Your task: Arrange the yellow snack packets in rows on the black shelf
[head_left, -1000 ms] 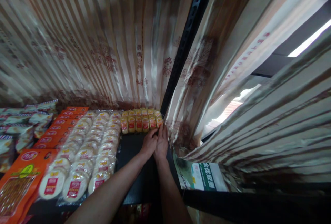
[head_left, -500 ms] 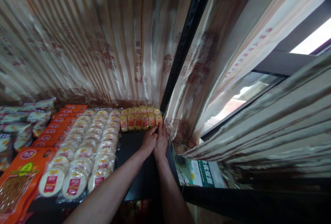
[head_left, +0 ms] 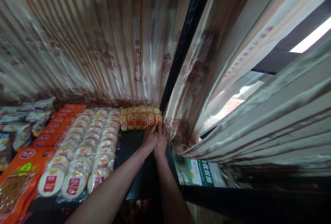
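Observation:
Side by side, my left hand (head_left: pixel 150 139) and my right hand (head_left: pixel 161 139) reach to the far right corner of a black shelf (head_left: pixel 138 179). The right hand's fingers are stretched out, their tips at the end packet of a row of small yellow-wrapped cakes (head_left: pixel 137 122) with red labels. My left hand lies against the right one, fingers pointing forward to the same row's front. Its fingertips partly overlap the right hand, and neither hand visibly grips a packet. The cakes stand upright in two rows against the curtain.
Left of the cakes lie columns of clear-wrapped round white flatbreads (head_left: pixel 73 182), orange snack bags (head_left: pixel 19 179) and other bags (head_left: pixel 15 127). A black perforated post (head_left: pixel 181 51) rises at the shelf corner. Pleated curtains (head_left: pixel 111 37) hang behind and right. A green-and-white package (head_left: pixel 204 173) lies right of the shelf.
My hands stay at the right end of the cake row, with only a slight shift of the left fingers. The curtain on the right now covers more of the opening.

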Action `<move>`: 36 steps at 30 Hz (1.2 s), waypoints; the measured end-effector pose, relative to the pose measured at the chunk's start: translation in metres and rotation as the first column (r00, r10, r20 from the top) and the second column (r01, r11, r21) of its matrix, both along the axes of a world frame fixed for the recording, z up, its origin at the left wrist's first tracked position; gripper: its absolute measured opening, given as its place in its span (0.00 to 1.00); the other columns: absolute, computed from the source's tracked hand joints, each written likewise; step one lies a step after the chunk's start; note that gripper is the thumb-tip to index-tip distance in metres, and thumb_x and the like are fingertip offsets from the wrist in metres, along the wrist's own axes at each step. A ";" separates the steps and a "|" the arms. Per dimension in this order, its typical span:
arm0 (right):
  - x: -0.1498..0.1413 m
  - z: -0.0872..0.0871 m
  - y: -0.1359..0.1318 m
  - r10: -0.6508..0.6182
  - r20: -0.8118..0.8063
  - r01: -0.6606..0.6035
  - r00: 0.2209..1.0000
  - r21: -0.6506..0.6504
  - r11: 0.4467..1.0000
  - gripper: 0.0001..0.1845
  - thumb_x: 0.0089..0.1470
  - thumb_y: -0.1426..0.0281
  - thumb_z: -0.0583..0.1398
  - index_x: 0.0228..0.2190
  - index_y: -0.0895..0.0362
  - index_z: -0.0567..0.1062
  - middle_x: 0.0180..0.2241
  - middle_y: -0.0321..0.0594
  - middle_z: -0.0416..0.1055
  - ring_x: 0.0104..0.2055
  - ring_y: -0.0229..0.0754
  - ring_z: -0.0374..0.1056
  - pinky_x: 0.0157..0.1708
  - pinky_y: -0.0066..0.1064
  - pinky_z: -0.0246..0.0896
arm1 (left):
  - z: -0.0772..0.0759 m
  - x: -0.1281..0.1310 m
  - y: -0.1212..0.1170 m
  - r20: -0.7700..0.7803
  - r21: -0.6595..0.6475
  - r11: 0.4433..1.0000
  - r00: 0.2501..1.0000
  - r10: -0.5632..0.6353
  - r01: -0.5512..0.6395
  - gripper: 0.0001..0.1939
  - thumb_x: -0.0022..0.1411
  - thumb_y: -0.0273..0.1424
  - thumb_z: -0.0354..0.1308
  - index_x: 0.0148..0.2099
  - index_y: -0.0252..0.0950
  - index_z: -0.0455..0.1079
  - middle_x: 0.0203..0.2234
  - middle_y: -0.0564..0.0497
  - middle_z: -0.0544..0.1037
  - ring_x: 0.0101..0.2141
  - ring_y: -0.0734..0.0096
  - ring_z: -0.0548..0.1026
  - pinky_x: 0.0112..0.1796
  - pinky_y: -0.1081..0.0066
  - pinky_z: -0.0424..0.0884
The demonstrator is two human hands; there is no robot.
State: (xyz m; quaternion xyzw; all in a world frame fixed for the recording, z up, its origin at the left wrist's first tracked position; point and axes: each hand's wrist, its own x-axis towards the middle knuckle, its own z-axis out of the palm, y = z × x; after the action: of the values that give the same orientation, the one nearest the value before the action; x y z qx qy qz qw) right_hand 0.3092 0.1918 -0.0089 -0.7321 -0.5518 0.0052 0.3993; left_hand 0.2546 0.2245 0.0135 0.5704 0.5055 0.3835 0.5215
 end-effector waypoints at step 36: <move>-0.014 0.003 -0.049 -0.014 -0.261 0.009 0.965 -0.023 1.000 0.30 0.44 0.72 0.47 0.51 0.67 0.63 0.57 0.57 0.51 0.61 0.52 0.45 0.57 0.44 0.45 | 0.065 -0.027 -0.095 -0.457 0.045 0.999 0.889 0.016 0.005 0.18 0.57 0.22 0.43 0.43 0.35 0.72 0.41 0.47 0.76 0.44 0.70 0.71 0.48 0.71 0.65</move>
State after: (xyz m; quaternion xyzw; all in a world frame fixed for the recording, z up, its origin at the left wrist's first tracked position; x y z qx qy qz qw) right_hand 0.2952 0.1425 -0.0062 -0.7325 -0.4900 0.1054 0.4607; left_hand 0.2280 0.1291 0.0787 0.6549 0.6068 0.2512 0.3740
